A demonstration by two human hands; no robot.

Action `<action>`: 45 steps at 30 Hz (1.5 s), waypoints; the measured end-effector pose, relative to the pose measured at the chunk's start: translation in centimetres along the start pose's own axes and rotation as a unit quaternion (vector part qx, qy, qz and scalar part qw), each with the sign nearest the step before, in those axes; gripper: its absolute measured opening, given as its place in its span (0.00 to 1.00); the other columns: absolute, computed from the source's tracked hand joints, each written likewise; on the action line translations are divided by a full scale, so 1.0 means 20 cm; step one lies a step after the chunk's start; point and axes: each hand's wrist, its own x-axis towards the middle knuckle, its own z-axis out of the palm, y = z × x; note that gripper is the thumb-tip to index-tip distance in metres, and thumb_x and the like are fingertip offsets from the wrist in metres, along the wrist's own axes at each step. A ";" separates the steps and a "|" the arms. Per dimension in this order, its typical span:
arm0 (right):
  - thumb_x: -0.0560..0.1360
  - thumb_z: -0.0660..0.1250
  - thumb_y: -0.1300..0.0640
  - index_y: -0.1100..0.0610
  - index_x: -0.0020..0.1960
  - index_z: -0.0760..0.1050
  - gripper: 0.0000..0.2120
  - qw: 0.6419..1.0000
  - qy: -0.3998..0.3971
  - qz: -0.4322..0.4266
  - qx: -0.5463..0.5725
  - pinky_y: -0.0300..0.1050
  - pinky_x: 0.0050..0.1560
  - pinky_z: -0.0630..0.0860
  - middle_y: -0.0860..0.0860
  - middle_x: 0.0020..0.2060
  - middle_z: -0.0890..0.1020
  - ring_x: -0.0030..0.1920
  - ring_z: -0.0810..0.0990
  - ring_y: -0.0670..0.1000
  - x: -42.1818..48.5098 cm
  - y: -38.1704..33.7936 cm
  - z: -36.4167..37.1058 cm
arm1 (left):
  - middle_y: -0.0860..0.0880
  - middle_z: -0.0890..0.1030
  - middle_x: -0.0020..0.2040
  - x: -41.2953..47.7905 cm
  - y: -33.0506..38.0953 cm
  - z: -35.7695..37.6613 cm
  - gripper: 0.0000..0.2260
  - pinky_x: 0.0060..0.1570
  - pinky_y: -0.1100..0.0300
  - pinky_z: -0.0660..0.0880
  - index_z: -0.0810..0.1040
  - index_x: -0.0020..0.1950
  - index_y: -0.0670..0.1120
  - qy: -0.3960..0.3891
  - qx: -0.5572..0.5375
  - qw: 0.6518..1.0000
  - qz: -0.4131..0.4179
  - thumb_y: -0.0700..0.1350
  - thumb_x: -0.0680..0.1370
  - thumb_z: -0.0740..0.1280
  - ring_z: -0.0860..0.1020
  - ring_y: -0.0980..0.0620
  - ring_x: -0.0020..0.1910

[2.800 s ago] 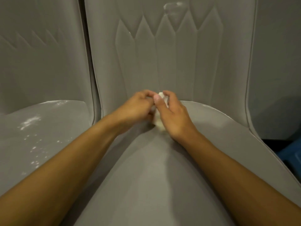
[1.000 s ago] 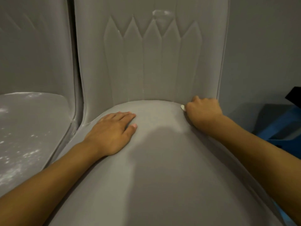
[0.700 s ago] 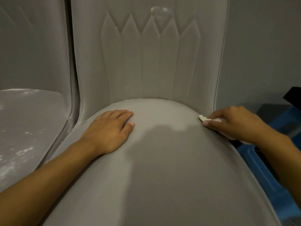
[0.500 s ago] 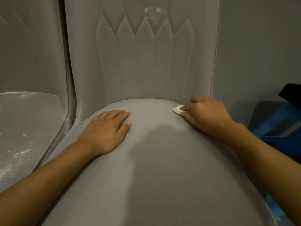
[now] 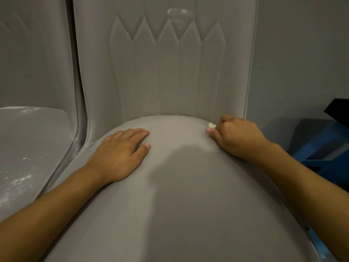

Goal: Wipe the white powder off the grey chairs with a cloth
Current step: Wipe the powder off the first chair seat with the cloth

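right hand grips cloth at back-right corner of seat

right hand sits at the far right of the grey chair seat, just where seat meets backrest. fingers curled in around the small white cloth. only a bit of it pokes out past the knuckles, w/ the thumb tip beside it on the seat. rest of the cloth is hidden in the fist.

left hand lies flat on the same seat, left of centre, palm down, fingers straight & together, thumb out to the side. holds nothing. the two hands are well apart, both forearms reaching in from the bottom edge.

seat btw the hands looks plain grey, w/ a shadow across the middle. backrest has pointed stitched panels & a pale smudge near its top.

second grey chair stands just beside, on the left. white powder speckles its seat, esp. toward the near edge. right of the chair: grey wall & a blue item lower down, can't tell what it is.
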 end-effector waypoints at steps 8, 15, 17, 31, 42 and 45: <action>0.81 0.51 0.39 0.49 0.47 0.77 0.21 0.998 -0.022 0.008 -0.058 0.46 0.40 0.70 0.47 0.47 0.73 0.42 0.77 0.53 -0.24 0.07 -0.12 | 0.59 0.58 0.81 0.00 0.00 0.01 0.26 0.77 0.57 0.50 0.57 0.81 0.59 0.001 0.008 1.000 -0.005 0.63 0.84 0.46 0.56 0.55 0.80; 0.83 0.57 0.54 0.52 0.54 0.75 0.08 0.998 0.037 -0.024 -0.053 0.50 0.42 0.76 0.51 0.51 0.74 0.46 0.78 0.58 0.00 -0.05 -0.04 | 0.59 0.58 0.81 0.00 0.00 0.00 0.25 0.77 0.58 0.50 0.58 0.81 0.59 0.001 -0.006 1.000 -0.005 0.63 0.84 0.48 0.56 0.55 0.80; 0.83 0.57 0.56 0.55 0.50 0.75 0.09 0.999 0.016 0.006 -0.051 0.49 0.41 0.74 0.52 0.48 0.75 0.46 0.77 0.58 0.00 -0.05 -0.02 | 0.59 0.58 0.81 0.00 0.00 0.00 0.26 0.77 0.57 0.50 0.58 0.81 0.59 -0.001 -0.007 1.000 -0.004 0.64 0.84 0.47 0.56 0.55 0.80; 0.83 0.57 0.44 0.52 0.55 0.81 0.17 0.994 0.038 0.013 0.098 0.54 0.49 0.77 0.52 0.52 0.82 0.50 0.79 0.59 -0.08 0.01 -0.08 | 0.58 0.58 0.82 -0.01 0.01 -0.01 0.25 0.77 0.56 0.50 0.58 0.81 0.58 -0.003 -0.014 1.000 -0.007 0.61 0.84 0.50 0.55 0.54 0.80; 0.81 0.58 0.50 0.56 0.43 0.78 0.16 0.993 -0.055 0.101 0.019 0.49 0.41 0.75 0.56 0.42 0.78 0.40 0.78 0.60 -0.13 -0.01 -0.12 | 0.57 0.58 0.82 -0.01 0.02 -0.01 0.25 0.78 0.56 0.50 0.57 0.82 0.57 -0.014 0.001 1.000 -0.011 0.60 0.85 0.49 0.56 0.54 0.81; 0.81 0.59 0.48 0.53 0.46 0.80 0.14 0.996 0.013 0.051 0.071 0.52 0.45 0.79 0.56 0.44 0.82 0.43 0.79 0.62 -0.04 -0.10 -0.14 | 0.56 0.59 0.82 0.00 0.01 -0.02 0.26 0.78 0.56 0.51 0.58 0.82 0.56 -0.013 0.001 1.000 -0.002 0.61 0.84 0.48 0.57 0.53 0.80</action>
